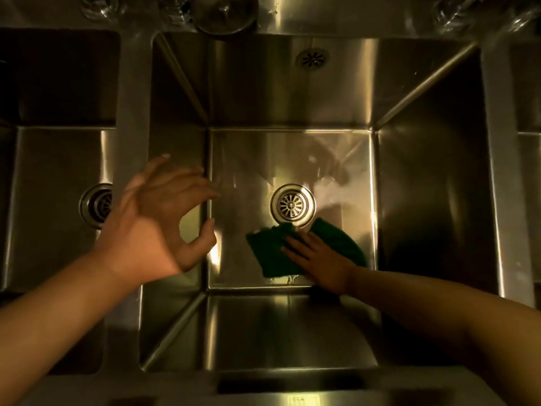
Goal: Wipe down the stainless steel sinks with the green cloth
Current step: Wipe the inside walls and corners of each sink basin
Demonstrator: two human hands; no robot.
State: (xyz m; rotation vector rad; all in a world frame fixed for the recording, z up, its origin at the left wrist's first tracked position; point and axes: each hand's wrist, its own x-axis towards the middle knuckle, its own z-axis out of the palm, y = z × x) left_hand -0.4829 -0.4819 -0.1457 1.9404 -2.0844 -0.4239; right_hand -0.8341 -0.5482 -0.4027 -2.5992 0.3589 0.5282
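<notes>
I look straight down into the deep middle stainless steel sink (251, 153). On its floor lies the crumpled green cloth (272, 253), just below the round drain (292, 204). My right hand (317, 259) presses flat on the cloth with straight fingers, reaching down from the lower right. My left hand (164, 221) hovers over the divider between the left and middle basins, fingers loosely curved and holding nothing.
A left sink (52, 171) with its own drain (98, 206) sits beside the middle one; part of a right sink (527, 177) shows at the edge. An overflow grille (311, 58) is on the back wall. Glassware (99, 8) stands on the back ledge.
</notes>
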